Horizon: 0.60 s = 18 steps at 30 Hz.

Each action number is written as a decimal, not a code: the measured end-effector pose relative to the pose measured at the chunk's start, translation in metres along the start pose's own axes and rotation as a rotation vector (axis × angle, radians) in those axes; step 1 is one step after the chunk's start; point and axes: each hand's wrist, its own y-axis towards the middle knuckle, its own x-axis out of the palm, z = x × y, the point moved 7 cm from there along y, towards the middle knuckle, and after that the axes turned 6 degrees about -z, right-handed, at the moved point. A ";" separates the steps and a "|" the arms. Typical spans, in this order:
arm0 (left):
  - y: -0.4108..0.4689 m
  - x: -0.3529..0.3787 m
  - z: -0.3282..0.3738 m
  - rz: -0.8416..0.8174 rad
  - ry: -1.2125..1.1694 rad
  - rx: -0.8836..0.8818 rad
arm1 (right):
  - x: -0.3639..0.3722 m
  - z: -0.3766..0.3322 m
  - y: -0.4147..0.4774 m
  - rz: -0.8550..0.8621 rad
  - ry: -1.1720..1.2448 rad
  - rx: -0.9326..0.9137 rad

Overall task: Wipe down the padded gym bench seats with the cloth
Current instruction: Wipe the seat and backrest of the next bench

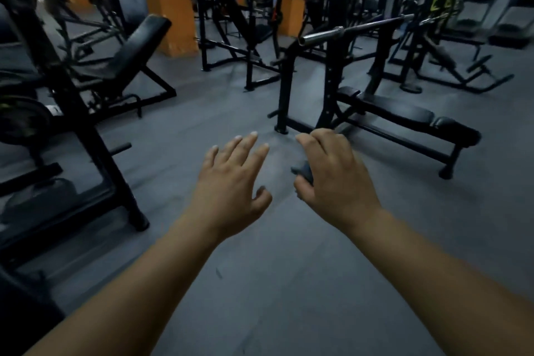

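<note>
Both my arms reach forward over the grey floor. My left hand (231, 179) is spread flat with straight fingers and holds nothing. My right hand (332, 173) is curled around a small dark grey cloth (303, 172), of which only a bunched bit shows under the palm. A flat black padded bench (404, 114) stands ahead to the right, beyond my right hand, under a steel barbell (346, 32) on its rack. An inclined black padded bench (138, 46) stands farther off at the left.
A black rack frame (86, 139) with weight plates stands close on the left. Orange pillars (173, 0) and more black machines fill the back. Treadmills (485, 0) line the far right. Open grey floor (274, 269) lies under my arms.
</note>
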 end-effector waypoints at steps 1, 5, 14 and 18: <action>0.027 -0.003 -0.013 0.004 0.014 -0.014 | 0.010 0.011 0.027 -0.001 0.013 -0.002; 0.124 -0.025 -0.064 0.037 0.053 -0.080 | 0.042 0.040 0.135 0.025 0.061 -0.051; 0.341 0.008 -0.183 0.035 0.158 -0.302 | 0.165 0.117 0.384 0.084 0.177 -0.237; 0.430 0.009 -0.247 0.043 0.167 -0.416 | 0.219 0.138 0.502 0.052 0.230 -0.311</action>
